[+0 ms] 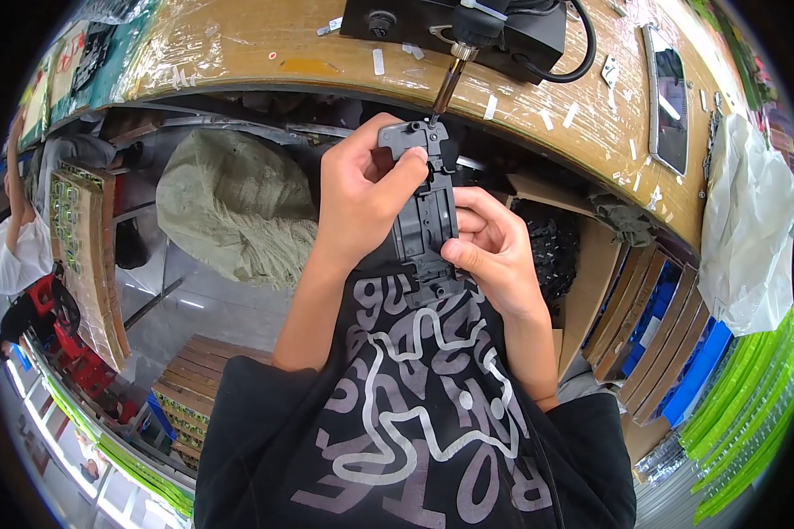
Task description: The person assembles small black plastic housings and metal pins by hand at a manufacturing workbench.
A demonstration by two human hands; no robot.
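in the head view, the black moulded frame (432, 216) is held upright before the chest, its top end at the screwdriver (451, 81) tip. the left hand (362, 185) grips the upper part, thumb on its face; the right hand (492, 251) pinches the lower side edge. it looks light and stiff, its thin tabs perhaps fragile; the long edges seem the safest hold.

Assembly workshop, factory type. Seen around me: long wooden workbench (525, 93), partly film-covered; metal-shafted driver tool (451, 81) at its edge; stacked cardboard trays (108, 256) of small green parts; carton (589, 282) of black pieces; a co-worker (19, 256) beyond.
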